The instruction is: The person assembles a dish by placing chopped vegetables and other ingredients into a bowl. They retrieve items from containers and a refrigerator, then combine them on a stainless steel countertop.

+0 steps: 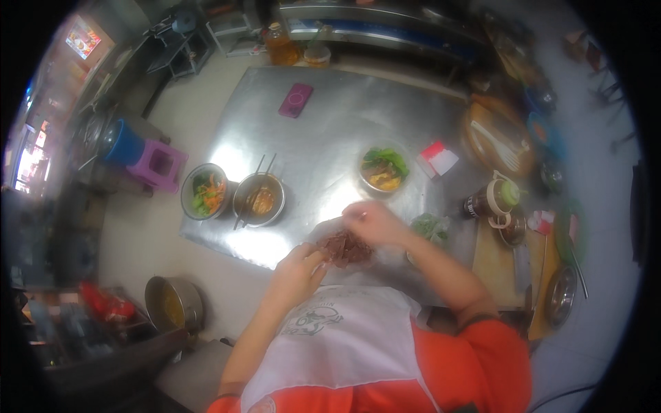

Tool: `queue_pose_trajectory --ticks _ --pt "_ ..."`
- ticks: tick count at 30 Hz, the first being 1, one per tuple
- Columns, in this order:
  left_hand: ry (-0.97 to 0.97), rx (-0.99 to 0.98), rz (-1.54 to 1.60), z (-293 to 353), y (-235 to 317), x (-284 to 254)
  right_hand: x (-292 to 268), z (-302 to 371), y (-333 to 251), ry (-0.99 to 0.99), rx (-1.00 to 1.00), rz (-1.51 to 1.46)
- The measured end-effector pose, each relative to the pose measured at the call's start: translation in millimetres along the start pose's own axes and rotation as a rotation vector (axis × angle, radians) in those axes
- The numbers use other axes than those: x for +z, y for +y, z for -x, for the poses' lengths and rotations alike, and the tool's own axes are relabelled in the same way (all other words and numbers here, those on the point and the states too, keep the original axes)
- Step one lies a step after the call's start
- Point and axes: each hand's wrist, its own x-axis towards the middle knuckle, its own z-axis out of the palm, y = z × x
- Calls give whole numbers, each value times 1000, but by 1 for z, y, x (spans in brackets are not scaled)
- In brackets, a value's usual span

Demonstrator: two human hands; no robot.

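Note:
Reddish-brown slices of food [346, 249], perhaps meat, lie in what looks like a clear plastic bag [329, 226] at the table's near edge, close against my apron. My left hand [299, 270] is closed at the left side of the bag, thumb and fingers pinched together at its edge. On the far right side, my right hand [374, 224] curls with its fingertips drawn together at the bag's rim. Blur hides exactly what lies between those fingers. Beyond my right hand stands a bowl of greens and yellow pieces [383, 168].
To the left are a bowl of mixed vegetables [204, 191] and a metal pot with chopsticks [259, 199]. A pink phone [296, 100] lies farther back. On the right sit a bag of greens [430, 227], a bottle [492, 199], a cutting board [492, 258] and a knife [522, 268].

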Motion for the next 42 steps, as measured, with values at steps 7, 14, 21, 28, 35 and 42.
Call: queue_pose_trajectory --ticks 7,14,21,28,35,42 --pt "14 -14 1 9 -1 -2 -56 -27 81 523 401 473" --pt "37 -15 -1 14 -3 1 -44 -27 190 882 658 -667" --pt "-9 -41 -17 22 -2 -7 -24 39 160 710 807 -616" --pt "-52 -70 49 34 -4 2 -40 52 161 533 222 673" --pt "-35 71 -20 29 1 -3 -45 9 117 163 215 804" --pt "133 29 -31 47 -12 -3 -59 1 116 217 259 260"
